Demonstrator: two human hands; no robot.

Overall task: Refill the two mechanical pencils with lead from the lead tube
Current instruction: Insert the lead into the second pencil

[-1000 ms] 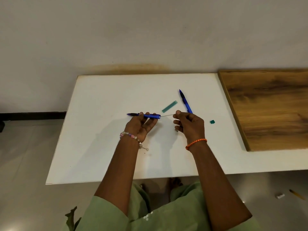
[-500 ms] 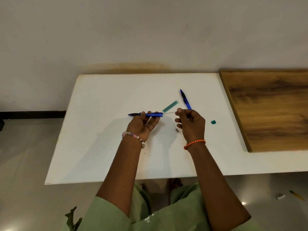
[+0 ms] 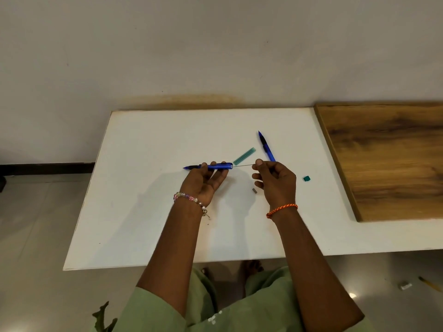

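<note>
My left hand [image 3: 203,182] holds a blue mechanical pencil [image 3: 217,166] level above the white table [image 3: 143,200], tip to the left and open back end to the right. My right hand [image 3: 275,179] pinches a thin lead [image 3: 242,165] between thumb and finger; the lead's left end meets the pencil's back opening. A second blue pencil [image 3: 265,146] lies on the table behind my right hand, partly hidden by it. The green lead tube [image 3: 244,156] lies between the two pencils.
A small green cap [image 3: 306,178] lies on the table right of my right hand. A small grey piece [image 3: 254,190] sits below that hand. A wooden board [image 3: 388,161] covers the table's right side. On the floor are a small white bit [image 3: 405,286] and a yellow stick [image 3: 430,283].
Both hands have risen slightly. My right hand has drawn a little to the right, so more of the lead shows between it and the pencil's end.
</note>
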